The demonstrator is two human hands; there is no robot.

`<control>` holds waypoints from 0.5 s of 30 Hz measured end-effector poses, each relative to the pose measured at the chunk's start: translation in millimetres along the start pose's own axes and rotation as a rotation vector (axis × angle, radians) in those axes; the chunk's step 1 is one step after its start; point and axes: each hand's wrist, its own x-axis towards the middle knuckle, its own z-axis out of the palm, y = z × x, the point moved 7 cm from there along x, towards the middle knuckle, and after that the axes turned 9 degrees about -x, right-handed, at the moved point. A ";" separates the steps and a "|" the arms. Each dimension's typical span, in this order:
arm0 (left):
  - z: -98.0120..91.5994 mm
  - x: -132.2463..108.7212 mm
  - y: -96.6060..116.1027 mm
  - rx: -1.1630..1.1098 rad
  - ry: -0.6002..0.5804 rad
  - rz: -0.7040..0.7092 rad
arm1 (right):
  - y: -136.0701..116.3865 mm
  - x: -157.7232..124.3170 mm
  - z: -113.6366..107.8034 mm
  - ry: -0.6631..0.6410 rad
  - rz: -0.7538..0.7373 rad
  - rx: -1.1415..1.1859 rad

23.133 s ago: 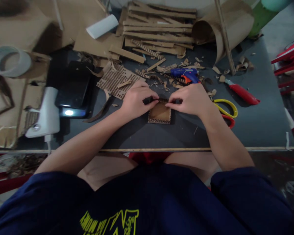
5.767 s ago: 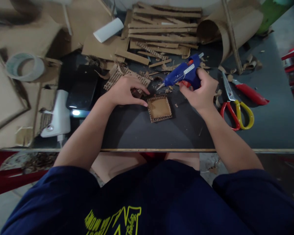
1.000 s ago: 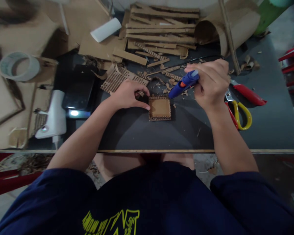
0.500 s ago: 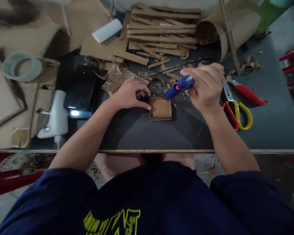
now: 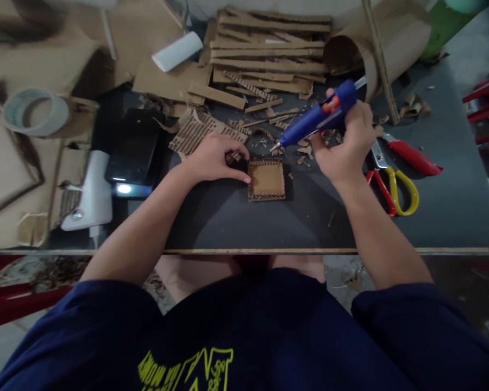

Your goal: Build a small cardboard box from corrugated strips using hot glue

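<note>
A small square of cardboard (image 5: 266, 180), edged with corrugated strips, lies flat on the dark tabletop. My left hand (image 5: 222, 157) rests at its left side, thumb and forefinger pinching that edge; the other fingers are curled and partly hidden. In my right hand (image 5: 346, 141) is a blue glue gun (image 5: 315, 115), gripped by its handle. Its metal nozzle points down and left, just above and behind the far edge of the square, and a clear glue stick (image 5: 361, 82) pokes out of its back end.
Scissors (image 5: 407, 191) and a red-handled tool (image 5: 415, 157) lie right of my right hand. Cardboard strips (image 5: 269, 65) are piled at the back, scraps in front. Tape (image 5: 36, 112), a black phone-like device (image 5: 134, 144) and a white device (image 5: 90, 190) sit left. The table edge (image 5: 261, 251) is near me.
My right hand has tilted and lifted the glue gun off the square's far edge; its nozzle now shows clear of the cardboard. My left hand and the square have stayed put.
</note>
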 end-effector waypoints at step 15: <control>-0.3 -1.0 0.6 0.032 0.033 -0.017 | 58.1 -5.6 30.3 0.039 0.203 -0.119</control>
